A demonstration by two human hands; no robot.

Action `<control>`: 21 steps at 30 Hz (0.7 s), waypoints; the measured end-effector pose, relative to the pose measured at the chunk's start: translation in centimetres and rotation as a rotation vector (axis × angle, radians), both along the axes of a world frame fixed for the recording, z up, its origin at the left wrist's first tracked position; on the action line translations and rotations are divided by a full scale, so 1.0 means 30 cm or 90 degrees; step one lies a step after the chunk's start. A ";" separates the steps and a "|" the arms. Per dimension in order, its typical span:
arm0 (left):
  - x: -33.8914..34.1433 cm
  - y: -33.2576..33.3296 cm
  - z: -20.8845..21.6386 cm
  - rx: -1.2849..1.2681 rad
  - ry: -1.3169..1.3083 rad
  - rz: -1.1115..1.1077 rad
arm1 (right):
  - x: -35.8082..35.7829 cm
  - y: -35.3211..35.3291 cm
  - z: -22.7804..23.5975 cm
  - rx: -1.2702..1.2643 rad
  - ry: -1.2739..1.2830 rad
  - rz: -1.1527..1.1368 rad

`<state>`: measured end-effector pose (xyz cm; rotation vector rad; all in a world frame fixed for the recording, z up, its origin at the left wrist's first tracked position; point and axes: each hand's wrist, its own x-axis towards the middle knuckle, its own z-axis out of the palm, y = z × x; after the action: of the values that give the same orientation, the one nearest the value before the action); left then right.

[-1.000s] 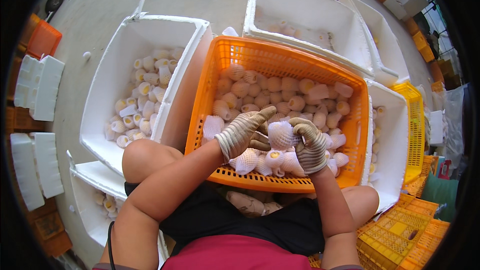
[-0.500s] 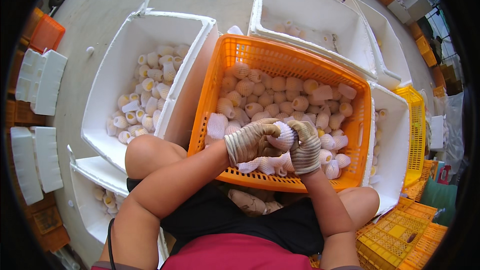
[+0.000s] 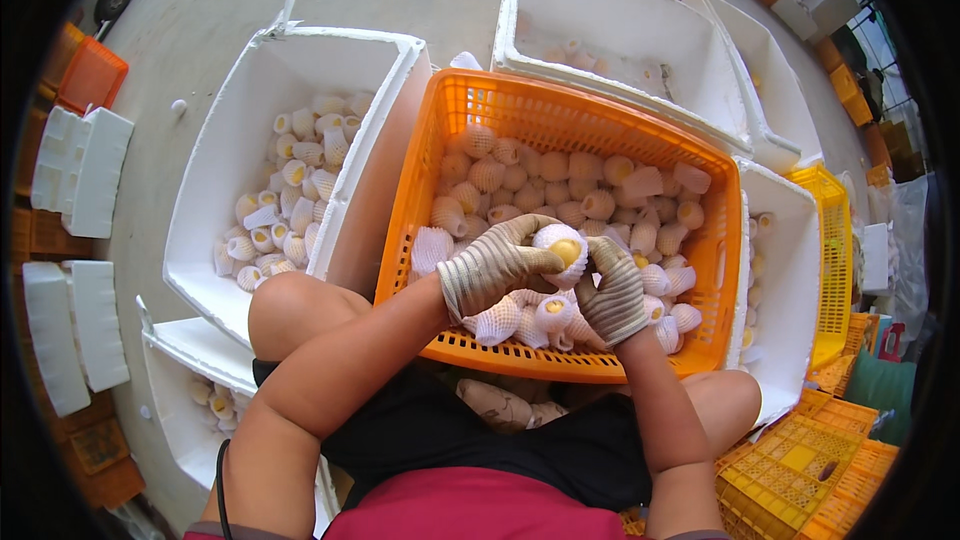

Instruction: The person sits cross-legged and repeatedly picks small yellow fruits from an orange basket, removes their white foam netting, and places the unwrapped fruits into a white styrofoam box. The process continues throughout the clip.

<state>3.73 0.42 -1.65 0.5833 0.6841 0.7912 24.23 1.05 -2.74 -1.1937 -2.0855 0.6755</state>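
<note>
A yellow fruit in a white foam net (image 3: 563,254) is held up over the near side of an orange plastic crate (image 3: 410,200). Striped, greyish work gloves cover both hands. My left hand (image 3: 500,266) is closed round the fruit's left side, thumb in front. My right hand (image 3: 613,298) grips the net at the right side with bent fingertips. The fruit's bare yellow top shows through the net's opening. Below and behind lie many netted fruits (image 3: 555,314), filling the crate's bottom. The crate stands before my bent knees.
To the left stands a white foam box (image 3: 185,230) with netted fruit. Another foam box (image 3: 505,25) is behind the crate, and a third (image 3: 785,340) is at the right. Yellow crates (image 3: 790,470) lie at lower right. White foam boxes (image 3: 85,170) line the far left.
The fruit has turned in my hands, so its open yellow top now faces up toward me. My left hand has shifted slightly left, and my right hand sits a little lower.
</note>
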 end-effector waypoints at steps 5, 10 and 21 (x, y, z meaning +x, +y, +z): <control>0.016 0.015 -0.026 0.181 0.376 0.041 | -0.020 -0.016 0.062 -0.227 0.168 -0.027; 0.040 -0.019 -0.043 0.253 0.484 0.054 | -0.042 -0.007 -0.009 -0.061 -0.082 -0.052; 0.012 0.014 0.014 -0.046 0.164 0.075 | -0.049 -0.023 0.029 -0.373 0.296 -0.127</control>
<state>4.07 0.84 -1.22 0.5877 0.9876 0.8048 22.75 0.36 -1.87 -1.3588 -1.3971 1.3760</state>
